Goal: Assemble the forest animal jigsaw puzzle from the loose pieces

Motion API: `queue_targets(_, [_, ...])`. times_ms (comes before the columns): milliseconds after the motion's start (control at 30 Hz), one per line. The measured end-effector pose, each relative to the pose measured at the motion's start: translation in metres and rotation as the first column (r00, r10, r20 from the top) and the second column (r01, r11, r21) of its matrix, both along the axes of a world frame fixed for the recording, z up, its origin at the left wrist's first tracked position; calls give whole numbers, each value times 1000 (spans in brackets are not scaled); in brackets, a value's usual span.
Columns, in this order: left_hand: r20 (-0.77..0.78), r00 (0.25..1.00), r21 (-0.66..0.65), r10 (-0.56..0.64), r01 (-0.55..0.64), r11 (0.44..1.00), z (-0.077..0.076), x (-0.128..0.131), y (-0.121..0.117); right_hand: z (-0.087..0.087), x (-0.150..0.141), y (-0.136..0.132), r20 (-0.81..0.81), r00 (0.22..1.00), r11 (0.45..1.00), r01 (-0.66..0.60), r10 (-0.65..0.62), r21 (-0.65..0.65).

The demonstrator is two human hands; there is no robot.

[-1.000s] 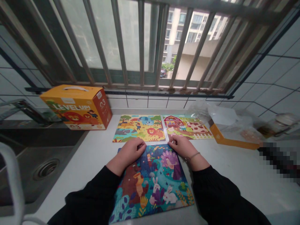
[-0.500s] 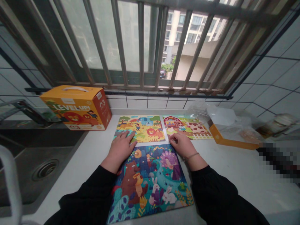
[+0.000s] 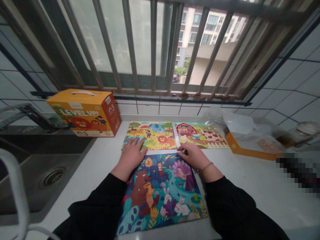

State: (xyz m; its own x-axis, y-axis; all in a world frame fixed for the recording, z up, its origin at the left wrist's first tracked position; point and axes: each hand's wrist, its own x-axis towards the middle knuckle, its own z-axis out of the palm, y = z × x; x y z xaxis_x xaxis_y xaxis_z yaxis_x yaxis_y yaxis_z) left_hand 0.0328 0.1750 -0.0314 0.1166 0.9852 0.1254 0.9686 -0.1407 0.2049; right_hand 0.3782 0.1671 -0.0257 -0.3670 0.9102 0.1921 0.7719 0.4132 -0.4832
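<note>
My left hand (image 3: 132,155) lies flat with fingers spread over the lower-left corner of a yellow savanna jigsaw puzzle (image 3: 160,130) showing lions and an elephant. Nearer me is a large dark-blue forest jigsaw puzzle (image 3: 165,193) with a bear, rabbits and a peacock; its top-left corner is partly under my left hand and forearm. My right hand (image 3: 193,155) rests at its upper-right corner, thumb and forefinger a little apart, with nothing seen between them. Just beyond that hand lies a farm jigsaw puzzle (image 3: 200,133) with a red barn and a cow.
An orange carry box (image 3: 85,113) stands at the back left, beside a sink (image 3: 72,156) and tap (image 3: 32,115). To the right sit an orange-edged open box (image 3: 242,133) and clear plastic wrap (image 3: 212,116). A barred window (image 3: 152,50) rises behind the white counter (image 3: 240,186).
The thumb and forefinger of my right hand have parted slightly, the thumb shifting left onto the forest puzzle's corner. My left hand stays put. The whole view has shifted a little.
</note>
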Motion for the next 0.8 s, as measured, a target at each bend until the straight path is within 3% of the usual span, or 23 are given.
queue_targets(167, [78, 996, 50, -53, 49, 998, 11, 0, -1, 3, 0, -4, -47, 981, 981, -190, 187, -49])
queue_targets(267, [126, 983, 86, -136, 126, 988, 17, -1, -4, 5, 1, -5, -42, 980, 977, -195, 192, -86])
queue_targets(567, [159, 944, 25, -290, 290, 957, 6, -4, -9, 3, 26, -2, 32, 998, 992, -42, 46, -115])
queue_targets(700, [216, 885, -14, -413, 425, 905, 13, 2, -14, -3, 43, 3, 103, 979, 979, 184, -175, -91])
queue_targets(800, [218, 851, -38, -478, 496, 867, 21, 6, -18, -2, 49, 7, 116, 969, 973, 224, -218, -48])
